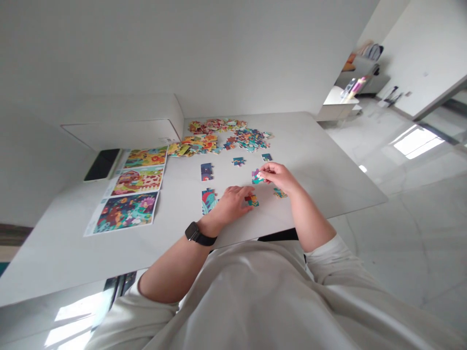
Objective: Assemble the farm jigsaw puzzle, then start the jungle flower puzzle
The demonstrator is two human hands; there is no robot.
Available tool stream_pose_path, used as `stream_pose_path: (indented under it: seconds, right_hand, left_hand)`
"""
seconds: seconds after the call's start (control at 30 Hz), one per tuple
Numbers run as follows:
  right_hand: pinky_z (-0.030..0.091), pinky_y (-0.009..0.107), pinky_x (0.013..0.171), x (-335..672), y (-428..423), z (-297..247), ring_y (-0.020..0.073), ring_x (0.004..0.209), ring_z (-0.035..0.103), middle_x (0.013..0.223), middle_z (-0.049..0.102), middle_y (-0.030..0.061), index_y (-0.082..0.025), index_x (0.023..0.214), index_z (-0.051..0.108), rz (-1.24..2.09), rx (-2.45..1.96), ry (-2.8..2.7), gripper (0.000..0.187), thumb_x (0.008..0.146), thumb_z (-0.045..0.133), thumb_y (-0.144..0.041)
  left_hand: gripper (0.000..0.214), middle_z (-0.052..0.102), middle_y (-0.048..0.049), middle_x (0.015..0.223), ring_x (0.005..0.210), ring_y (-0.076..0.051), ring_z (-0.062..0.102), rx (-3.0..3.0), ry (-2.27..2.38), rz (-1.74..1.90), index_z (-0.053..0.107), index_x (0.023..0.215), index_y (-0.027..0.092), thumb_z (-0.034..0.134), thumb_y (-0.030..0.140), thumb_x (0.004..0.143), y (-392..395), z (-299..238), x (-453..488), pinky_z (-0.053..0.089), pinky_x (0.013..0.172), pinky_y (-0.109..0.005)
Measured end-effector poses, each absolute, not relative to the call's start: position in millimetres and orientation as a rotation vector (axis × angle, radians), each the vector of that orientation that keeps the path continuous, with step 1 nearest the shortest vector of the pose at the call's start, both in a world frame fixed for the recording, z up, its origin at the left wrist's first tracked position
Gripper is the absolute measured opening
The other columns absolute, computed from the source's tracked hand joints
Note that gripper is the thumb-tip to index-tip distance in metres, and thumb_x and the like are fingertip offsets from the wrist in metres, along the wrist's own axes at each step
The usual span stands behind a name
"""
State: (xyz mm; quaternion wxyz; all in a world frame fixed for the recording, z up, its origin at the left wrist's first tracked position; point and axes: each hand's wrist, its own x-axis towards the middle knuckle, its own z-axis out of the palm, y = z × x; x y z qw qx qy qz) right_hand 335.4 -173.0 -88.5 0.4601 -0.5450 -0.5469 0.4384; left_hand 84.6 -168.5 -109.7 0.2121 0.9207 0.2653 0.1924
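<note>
My left hand (233, 201) rests on the white table (328, 160), its fingers closed on a small red and teal puzzle piece (252, 200). A black watch sits on that wrist. My right hand (277, 176) pinches a purple and teal puzzle piece (256, 177) just above the tabletop. A joined piece with red and blue (208, 200) lies left of my left hand. Another small piece (280, 193) lies under my right wrist. A dark blue piece (206, 171) and two small teal pieces (239, 161) lie farther out.
Heaps of loose puzzle pieces (222, 136) cover the far middle of the table. A sheet with three printed pictures (133, 189) lies at the left, beside a black phone (102, 164) and a white box (127, 121). The table's right edge drops to a glossy floor.
</note>
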Motion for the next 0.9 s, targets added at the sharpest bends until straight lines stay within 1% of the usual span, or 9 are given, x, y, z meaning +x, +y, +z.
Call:
stream_pose_path:
  seconds: [0.17, 0.27, 0.33, 0.43, 0.5, 0.57, 0.77, 0.83, 0.9]
  right_hand:
    - [0.053, 0.029, 0.065, 337, -174, -89, 0.0158, 0.069, 0.065, 0.081, 0.073, 0.0019, -0.021, 0.094, 0.072, 1.058, -1.372, -1.374, 0.037, 0.078, 0.084, -0.052]
    - [0.052, 0.028, 0.066, 339, -175, -90, 0.0165, 0.071, 0.066, 0.081, 0.074, 0.0022, -0.021, 0.093, 0.073, 1.059, -1.404, -1.494, 0.032, 0.08, 0.083, -0.049]
    - [0.05, 0.028, 0.065, 338, -176, -92, 0.0163, 0.071, 0.065, 0.079, 0.074, 0.0019, -0.022, 0.092, 0.075, 1.066, -1.445, -1.589, 0.028, 0.081, 0.083, -0.046]
    - [0.049, 0.028, 0.065, 336, -177, -98, 0.0161, 0.07, 0.066, 0.081, 0.076, 0.0022, -0.022, 0.09, 0.076, 1.106, -1.505, -1.69, 0.022, 0.082, 0.082, -0.042]
    - [0.05, 0.028, 0.065, 335, -178, -100, 0.0165, 0.071, 0.068, 0.081, 0.077, 0.0025, -0.022, 0.087, 0.076, 1.12, -1.543, -1.75, 0.017, 0.083, 0.081, -0.038]
    - [0.049, 0.028, 0.064, 333, -179, -101, 0.0169, 0.07, 0.068, 0.078, 0.077, 0.0022, -0.022, 0.085, 0.075, 1.072, -1.601, -1.823, 0.013, 0.084, 0.08, -0.034]
    - [0.047, 0.029, 0.064, 335, -181, -101, 0.0167, 0.066, 0.067, 0.073, 0.075, 0.0009, -0.023, 0.085, 0.076, 0.854, -1.693, -2.005, 0.012, 0.084, 0.082, -0.033]
    - [0.049, 0.031, 0.069, 335, -180, -102, 0.0181, 0.069, 0.067, 0.075, 0.075, 0.0015, -0.023, 0.082, 0.076, 0.763, -1.644, -2.061, 0.012, 0.084, 0.082, -0.033]
    - [0.052, 0.035, 0.078, 332, -178, -103, 0.021, 0.077, 0.07, 0.082, 0.076, 0.0034, -0.023, 0.083, 0.076, 0.63, -1.551, -2.109, 0.011, 0.084, 0.082, -0.032]
  left_hand:
    - [0.066, 0.079, -0.0073, 0.121, 0.113, -0.026, 0.074, 2.511, 0.732, 0.541, 0.054, 0.146, 0.024, 0.08, 0.017, 0.086, -166, -103, 70, 0.057, 0.104, -0.043]
    - [0.073, 0.075, -0.0085, 0.129, 0.111, -0.024, 0.074, 2.489, 0.747, 0.538, 0.052, 0.152, 0.026, 0.081, 0.02, 0.085, -160, -93, 52, 0.06, 0.099, -0.039]
    - [0.075, 0.073, -0.0086, 0.135, 0.115, -0.023, 0.074, 2.458, 0.776, 0.598, 0.05, 0.155, 0.027, 0.08, 0.023, 0.086, -155, -85, 40, 0.06, 0.1, -0.038]
    - [0.059, 0.076, -0.0072, 0.13, 0.117, -0.022, 0.073, 2.373, 0.965, 0.815, 0.054, 0.151, 0.025, 0.071, 0.021, 0.094, -146, -74, 27, 0.058, 0.104, -0.038]
    - [0.046, 0.078, -0.0066, 0.121, 0.11, -0.02, 0.074, 2.292, 1.128, 0.952, 0.06, 0.143, 0.023, 0.064, 0.019, 0.098, -142, -70, 23, 0.058, 0.101, -0.036]
    - [0.039, 0.079, -0.0061, 0.115, 0.105, -0.019, 0.075, 2.238, 1.205, 1.014, 0.064, 0.137, 0.022, 0.062, 0.017, 0.099, -141, -68, 23, 0.059, 0.097, -0.034]
    - [0.031, 0.08, -0.0047, 0.112, 0.104, -0.02, 0.075, 2.269, 1.199, 0.941, 0.071, 0.126, 0.022, 0.065, 0.016, 0.096, -144, -69, 28, 0.058, 0.101, -0.035]
    - [0.03, 0.08, -0.0049, 0.112, 0.105, -0.021, 0.074, 2.285, 1.202, 0.91, 0.071, 0.125, 0.023, 0.064, 0.016, 0.097, -144, -69, 30, 0.057, 0.101, -0.036]
    - [0.029, 0.08, -0.0054, 0.112, 0.105, -0.021, 0.074, 2.302, 1.198, 0.888, 0.072, 0.125, 0.022, 0.063, 0.017, 0.097, -145, -69, 30, 0.057, 0.101, -0.036]
